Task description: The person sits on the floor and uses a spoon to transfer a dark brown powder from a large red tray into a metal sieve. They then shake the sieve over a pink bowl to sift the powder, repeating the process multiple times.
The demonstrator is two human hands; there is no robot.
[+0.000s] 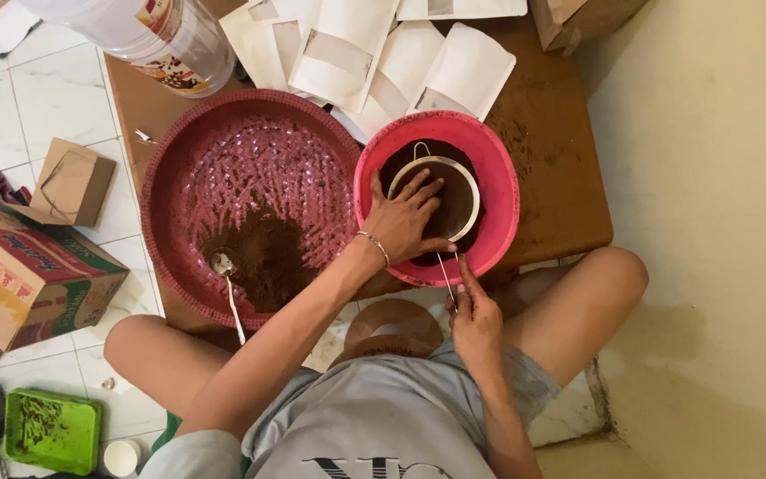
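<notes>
A round wire sieve (pixel 465 197) full of dark brown powder rests over a pink plastic bowl (pixel 503 186) on a low brown table. My left hand (pixel 405 217), a thin bracelet on its wrist, lies spread on the powder inside the sieve, fingers pressed onto it. My right hand (pixel 473 315) grips the sieve's thin wire handle (pixel 446 275) at the bowl's near rim. More brown powder shows in the bowl under the sieve.
A large dark-pink woven tray (pixel 223 151) to the left holds a heap of brown powder (pixel 268 257) and a metal spoon (pixel 226 284). White pouches (pixel 401 53) and a clear plastic jar (pixel 161 31) lie behind. Cardboard boxes (pixel 28 266) and a green lid (pixel 50 430) sit on the tiled floor.
</notes>
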